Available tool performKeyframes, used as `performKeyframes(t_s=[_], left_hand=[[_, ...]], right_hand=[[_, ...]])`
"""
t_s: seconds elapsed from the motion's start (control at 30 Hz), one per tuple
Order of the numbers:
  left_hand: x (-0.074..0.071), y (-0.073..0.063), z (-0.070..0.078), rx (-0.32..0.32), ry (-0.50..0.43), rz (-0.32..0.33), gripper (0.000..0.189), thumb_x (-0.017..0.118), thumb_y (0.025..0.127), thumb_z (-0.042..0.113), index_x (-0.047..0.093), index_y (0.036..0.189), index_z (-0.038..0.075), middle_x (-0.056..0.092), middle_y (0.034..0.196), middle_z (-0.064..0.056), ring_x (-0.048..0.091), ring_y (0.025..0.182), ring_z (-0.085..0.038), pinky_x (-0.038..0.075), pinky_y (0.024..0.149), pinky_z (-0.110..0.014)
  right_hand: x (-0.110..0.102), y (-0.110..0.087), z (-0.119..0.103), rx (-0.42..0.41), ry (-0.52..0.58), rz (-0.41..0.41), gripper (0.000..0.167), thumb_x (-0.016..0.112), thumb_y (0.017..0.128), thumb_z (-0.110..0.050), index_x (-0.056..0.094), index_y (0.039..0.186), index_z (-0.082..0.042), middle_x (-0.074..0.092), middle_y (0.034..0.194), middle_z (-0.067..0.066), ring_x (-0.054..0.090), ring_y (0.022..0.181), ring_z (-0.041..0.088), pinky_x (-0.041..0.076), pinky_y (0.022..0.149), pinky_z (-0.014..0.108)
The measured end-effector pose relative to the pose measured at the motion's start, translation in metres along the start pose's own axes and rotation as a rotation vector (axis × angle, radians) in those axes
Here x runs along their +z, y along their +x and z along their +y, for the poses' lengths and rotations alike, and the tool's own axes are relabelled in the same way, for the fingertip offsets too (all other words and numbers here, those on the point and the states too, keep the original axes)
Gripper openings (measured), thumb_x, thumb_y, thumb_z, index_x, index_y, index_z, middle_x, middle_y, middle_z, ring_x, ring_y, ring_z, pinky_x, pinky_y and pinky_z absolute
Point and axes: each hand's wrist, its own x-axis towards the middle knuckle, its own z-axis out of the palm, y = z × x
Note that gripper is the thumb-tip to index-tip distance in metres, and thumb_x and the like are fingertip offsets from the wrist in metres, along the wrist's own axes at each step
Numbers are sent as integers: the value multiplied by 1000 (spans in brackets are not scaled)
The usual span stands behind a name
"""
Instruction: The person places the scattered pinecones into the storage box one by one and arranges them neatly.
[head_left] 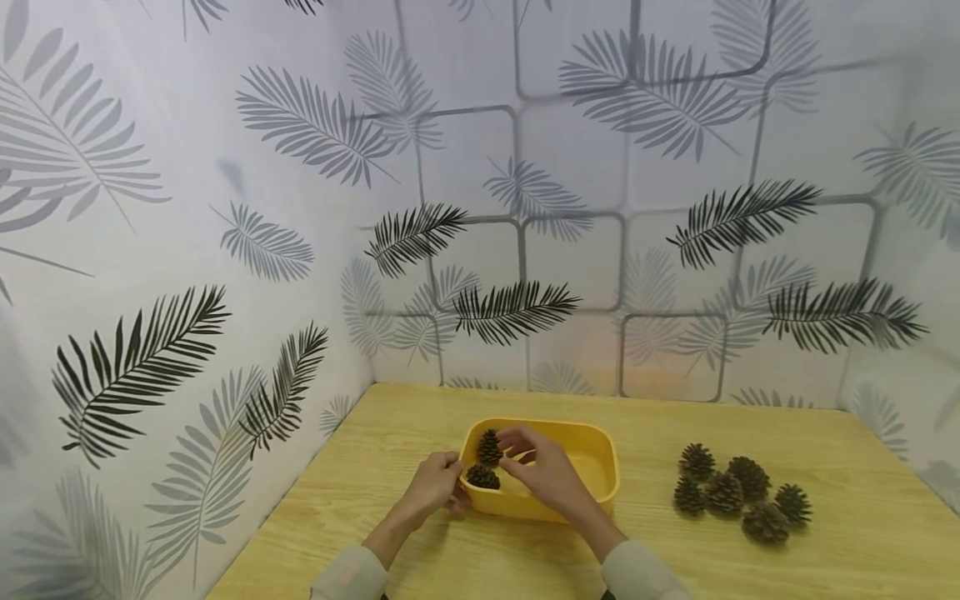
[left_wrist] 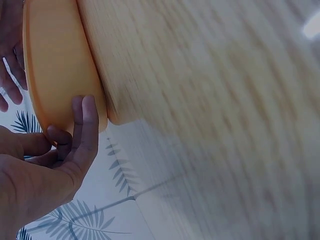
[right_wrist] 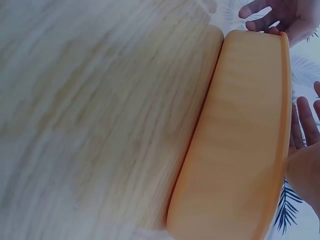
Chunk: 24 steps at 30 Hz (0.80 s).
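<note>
A yellow rectangular box (head_left: 536,506) rests on the table, its outer wall also visible in the left wrist view. My left hand (head_left: 435,485) grips its left end, thumb at the rim and fingers against the outside wall (left_wrist: 60,60). Inside, at the left end, are an upright pine cone (head_left: 490,447) and another pine cone (head_left: 482,477) nearer the front wall. Over the box hangs my right hand (head_left: 546,471), fingertips close beside the upright cone. In the right wrist view its fingers are loosely extended behind the rim, and the cones are hidden there.
To the right of the box, several pine cones (head_left: 724,493) lie in a cluster on the wood-grain table (head_left: 375,433). Leaf-patterned curtains (head_left: 480,250) stand behind the table and along its left side.
</note>
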Motion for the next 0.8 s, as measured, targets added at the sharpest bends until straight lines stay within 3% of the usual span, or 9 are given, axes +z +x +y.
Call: performKeyframes(t_s=[0.3, 0.67, 0.8], left_hand=[[1, -1, 2, 5, 10, 6, 38, 37, 112, 7, 56, 137, -14, 70, 93, -16, 72, 80, -39, 64, 66, -46], [3, -2, 2, -12, 16, 20, 38, 38, 112, 8, 54, 139, -15, 70, 96, -18, 72, 80, -38, 64, 64, -44], [3, -1, 2, -9, 18, 19, 38, 38, 112, 8, 54, 139, -14, 70, 95, -16, 72, 80, -39, 64, 64, -44]], right_hand=[[-21, -6, -3, -28, 31, 32, 38, 74, 98, -13, 65, 135, -15, 70, 124, 11, 65, 115, 36, 51, 102, 58], [-47, -14, -2, -24, 39, 80, 47, 75, 97, -11, 61, 142, -13, 66, 136, 12, 59, 127, 36, 44, 113, 56], [-57, -17, -6, -60, 42, 105, 47, 75, 97, -10, 61, 142, -10, 64, 138, 16, 58, 127, 39, 44, 112, 58]])
